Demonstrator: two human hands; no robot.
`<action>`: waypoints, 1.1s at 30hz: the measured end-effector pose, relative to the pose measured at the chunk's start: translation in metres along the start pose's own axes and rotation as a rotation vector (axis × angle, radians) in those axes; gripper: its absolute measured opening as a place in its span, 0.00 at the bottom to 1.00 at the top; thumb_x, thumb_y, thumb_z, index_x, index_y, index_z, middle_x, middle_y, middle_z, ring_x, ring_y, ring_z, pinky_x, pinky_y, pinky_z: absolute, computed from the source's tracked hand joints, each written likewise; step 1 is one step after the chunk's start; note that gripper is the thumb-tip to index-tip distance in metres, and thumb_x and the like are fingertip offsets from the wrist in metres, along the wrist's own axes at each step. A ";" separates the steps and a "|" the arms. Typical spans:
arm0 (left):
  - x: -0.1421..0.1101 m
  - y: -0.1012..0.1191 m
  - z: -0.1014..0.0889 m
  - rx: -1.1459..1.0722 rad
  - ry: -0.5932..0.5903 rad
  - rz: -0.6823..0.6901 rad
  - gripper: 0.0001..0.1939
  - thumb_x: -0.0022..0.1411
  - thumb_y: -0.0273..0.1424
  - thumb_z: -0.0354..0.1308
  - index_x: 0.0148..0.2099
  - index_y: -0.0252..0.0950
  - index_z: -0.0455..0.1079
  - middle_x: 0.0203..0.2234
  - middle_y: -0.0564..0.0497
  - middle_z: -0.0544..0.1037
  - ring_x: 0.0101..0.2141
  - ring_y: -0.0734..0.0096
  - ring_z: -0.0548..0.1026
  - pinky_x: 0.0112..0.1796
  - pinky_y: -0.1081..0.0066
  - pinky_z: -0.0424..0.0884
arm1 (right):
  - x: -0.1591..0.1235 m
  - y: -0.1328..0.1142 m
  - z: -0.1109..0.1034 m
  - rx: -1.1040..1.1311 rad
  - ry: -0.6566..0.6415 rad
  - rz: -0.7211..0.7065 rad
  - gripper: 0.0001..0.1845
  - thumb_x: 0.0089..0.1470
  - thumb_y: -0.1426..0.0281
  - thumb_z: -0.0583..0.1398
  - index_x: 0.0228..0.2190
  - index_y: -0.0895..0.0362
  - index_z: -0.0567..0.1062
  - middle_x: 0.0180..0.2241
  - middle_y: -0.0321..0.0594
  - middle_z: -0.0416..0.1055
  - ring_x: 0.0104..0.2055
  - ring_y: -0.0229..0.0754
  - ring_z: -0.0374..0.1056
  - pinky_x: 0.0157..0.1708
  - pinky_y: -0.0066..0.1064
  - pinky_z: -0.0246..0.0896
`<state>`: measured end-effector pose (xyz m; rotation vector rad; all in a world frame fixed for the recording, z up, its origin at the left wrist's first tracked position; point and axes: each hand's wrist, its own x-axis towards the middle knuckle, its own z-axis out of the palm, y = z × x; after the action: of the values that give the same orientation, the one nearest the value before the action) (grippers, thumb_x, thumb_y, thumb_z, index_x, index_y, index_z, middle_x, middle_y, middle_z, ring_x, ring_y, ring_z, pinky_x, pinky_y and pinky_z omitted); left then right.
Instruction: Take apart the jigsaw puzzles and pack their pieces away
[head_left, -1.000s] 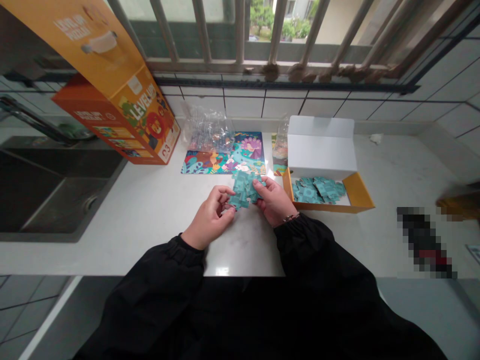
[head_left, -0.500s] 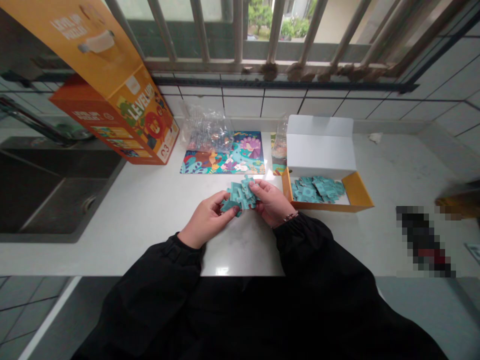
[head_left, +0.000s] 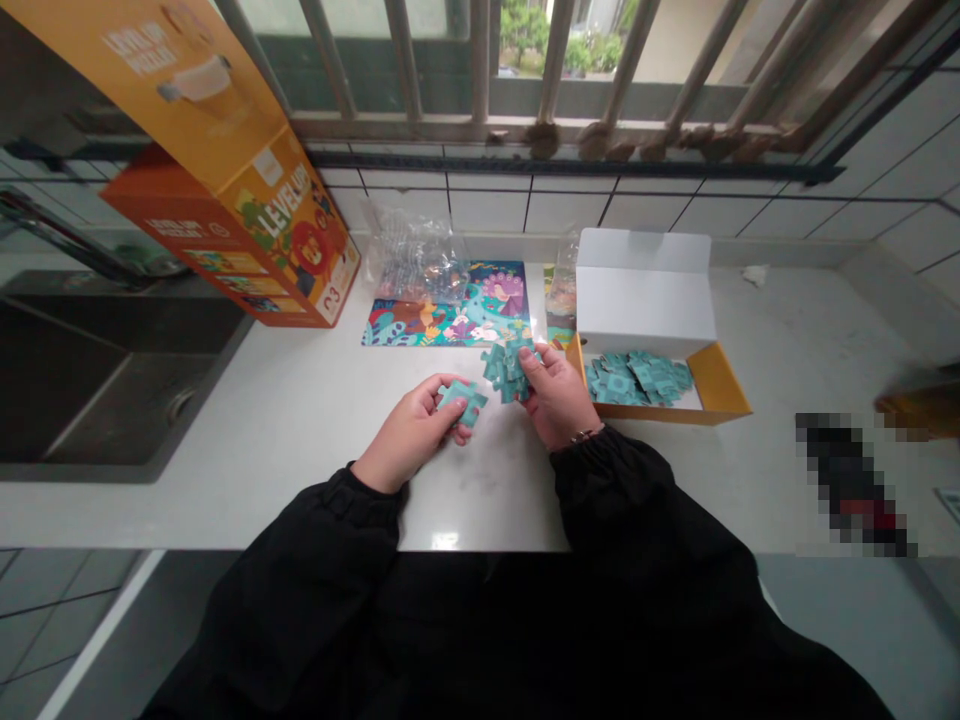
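Jigsaw pieces (head_left: 640,379): Lie heaped inside open yellow box (head_left: 724,383) on white countertop (head_left: 300,410).
Left hand (head_left: 420,425): Pinches teal jigsaw piece (head_left: 466,396) under thumb; cannot tell exact count.
Right hand (head_left: 559,395): Grips jigsaw stack (head_left: 506,370), apart from left.
Picture sheet (head_left: 495,315): Lies flat beyond hands, partly under clear plastic bag (head_left: 420,250).

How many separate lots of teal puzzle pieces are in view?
3: a small lot in the left hand, a bunch in the right hand, and a pile inside the open box. Overlapping pieces may hide others.
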<state>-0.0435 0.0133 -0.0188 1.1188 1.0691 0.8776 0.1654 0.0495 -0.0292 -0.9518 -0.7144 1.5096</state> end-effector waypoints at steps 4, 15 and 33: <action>0.005 -0.009 0.000 -0.225 -0.040 0.013 0.23 0.69 0.43 0.68 0.59 0.36 0.74 0.50 0.44 0.83 0.41 0.65 0.85 0.47 0.63 0.83 | -0.003 0.007 0.000 -0.203 -0.093 -0.040 0.31 0.49 0.45 0.76 0.44 0.51 0.75 0.32 0.31 0.77 0.28 0.36 0.70 0.27 0.29 0.67; -0.002 0.004 -0.001 0.432 -0.039 0.379 0.21 0.74 0.45 0.65 0.61 0.39 0.78 0.48 0.46 0.85 0.46 0.60 0.83 0.51 0.61 0.80 | -0.006 0.007 -0.001 -0.430 -0.234 -0.008 0.33 0.55 0.38 0.69 0.44 0.55 0.81 0.35 0.38 0.79 0.31 0.39 0.71 0.29 0.30 0.70; -0.030 0.015 -0.063 1.025 0.013 0.370 0.06 0.69 0.34 0.65 0.43 0.40 0.71 0.43 0.49 0.75 0.44 0.61 0.75 0.46 0.62 0.72 | -0.010 0.003 0.002 -0.365 -0.239 0.127 0.33 0.50 0.37 0.72 0.36 0.54 0.79 0.29 0.36 0.75 0.26 0.36 0.65 0.25 0.28 0.60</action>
<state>-0.1126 0.0048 -0.0031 2.2133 1.3861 0.5880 0.1624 0.0389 -0.0291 -1.1141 -1.1491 1.6546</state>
